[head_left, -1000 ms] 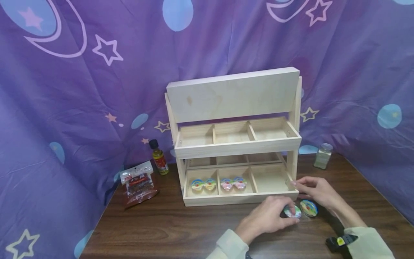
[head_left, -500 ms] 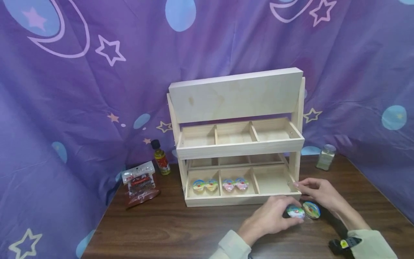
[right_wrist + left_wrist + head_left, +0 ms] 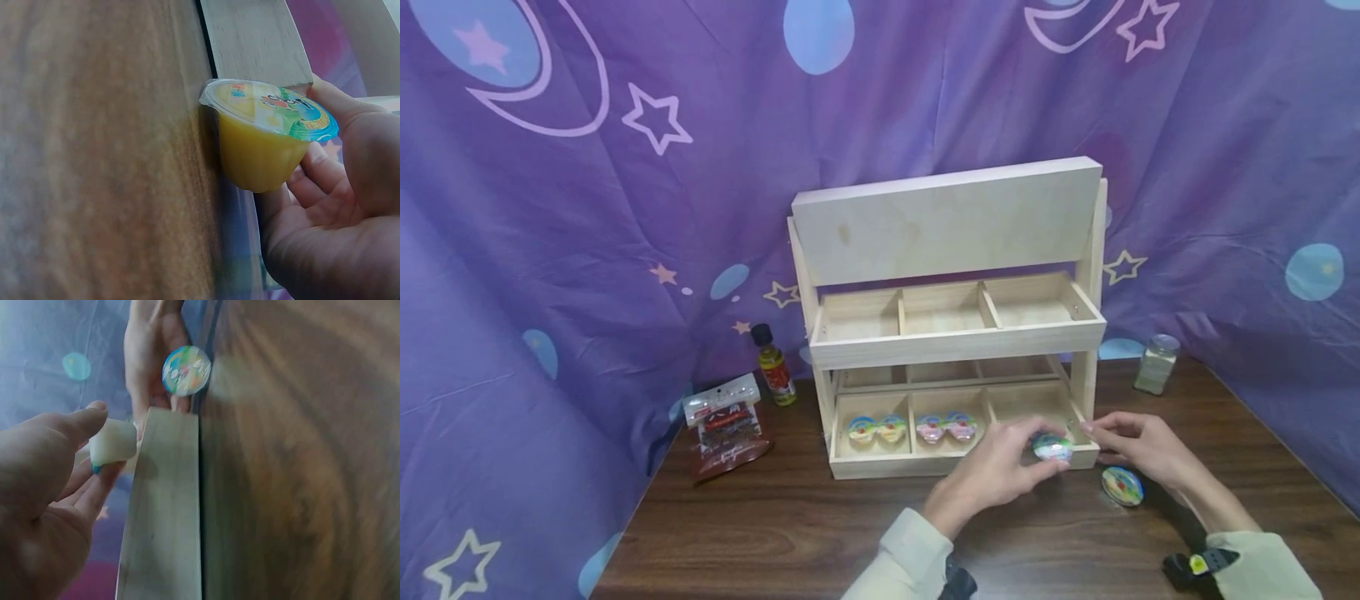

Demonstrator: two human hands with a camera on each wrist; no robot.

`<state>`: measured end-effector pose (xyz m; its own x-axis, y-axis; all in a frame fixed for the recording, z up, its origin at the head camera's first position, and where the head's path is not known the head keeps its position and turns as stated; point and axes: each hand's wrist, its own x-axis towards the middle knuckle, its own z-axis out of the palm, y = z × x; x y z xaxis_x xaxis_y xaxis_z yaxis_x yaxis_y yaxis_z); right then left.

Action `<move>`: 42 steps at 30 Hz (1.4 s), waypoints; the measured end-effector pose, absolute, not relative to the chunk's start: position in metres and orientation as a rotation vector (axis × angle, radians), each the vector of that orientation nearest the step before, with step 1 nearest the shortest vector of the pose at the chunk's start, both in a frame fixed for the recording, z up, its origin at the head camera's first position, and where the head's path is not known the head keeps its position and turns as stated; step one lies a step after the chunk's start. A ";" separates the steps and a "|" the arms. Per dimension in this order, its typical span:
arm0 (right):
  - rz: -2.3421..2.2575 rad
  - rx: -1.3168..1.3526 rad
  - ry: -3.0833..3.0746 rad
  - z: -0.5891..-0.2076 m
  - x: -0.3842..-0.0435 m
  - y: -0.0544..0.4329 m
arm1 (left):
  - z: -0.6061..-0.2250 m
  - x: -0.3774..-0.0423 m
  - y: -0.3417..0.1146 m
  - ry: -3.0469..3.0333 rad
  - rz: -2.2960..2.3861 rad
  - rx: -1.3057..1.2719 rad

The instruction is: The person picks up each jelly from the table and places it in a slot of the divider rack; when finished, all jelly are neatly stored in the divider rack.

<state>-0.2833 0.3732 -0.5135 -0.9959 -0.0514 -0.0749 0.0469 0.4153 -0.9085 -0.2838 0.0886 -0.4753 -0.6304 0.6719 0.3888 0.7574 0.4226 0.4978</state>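
My left hand (image 3: 996, 467) pinches a pale jelly cup (image 3: 1052, 447) at the front of the lower tray's right compartment. In the left wrist view that cup (image 3: 114, 440) is white and tipped on its side between thumb and fingers. At the tray's right end, my right hand (image 3: 1142, 446) grips the wooden rack (image 3: 955, 342), thumb at the rim. A yellow jelly cup (image 3: 262, 147) with a printed lid stands on the table beside the right hand, apart from its fingers. Two yellow jelly cups (image 3: 877, 430) lie in the lower left compartment, two pink ones (image 3: 945, 427) in the middle.
A spice packet (image 3: 726, 429) and an oil bottle (image 3: 772, 367) are left of the rack. A glass jar (image 3: 1157, 365) stands at the back right of the wooden table (image 3: 760, 533). A purple curtain (image 3: 587, 250) hangs behind.
My left hand has lifted the pale jelly cup off the table and moved it up and left to the lower right compartment. The right hand stays at the rack's end.
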 end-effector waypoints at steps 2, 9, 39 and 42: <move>-1.684 -0.013 2.549 -0.514 -0.283 0.374 | -0.473 -0.289 0.085 -2.549 -1.029 -1.239; -1.761 -0.066 2.522 -0.517 -0.281 0.375 | -0.472 -0.309 0.078 -2.526 -1.138 -1.103; -1.694 -0.017 2.566 -0.515 -0.282 0.373 | -0.477 -0.339 0.086 -2.863 -0.659 -0.954; -1.690 -0.014 2.568 -0.514 -0.282 0.373 | -0.473 -0.338 0.085 -2.884 -0.676 -0.978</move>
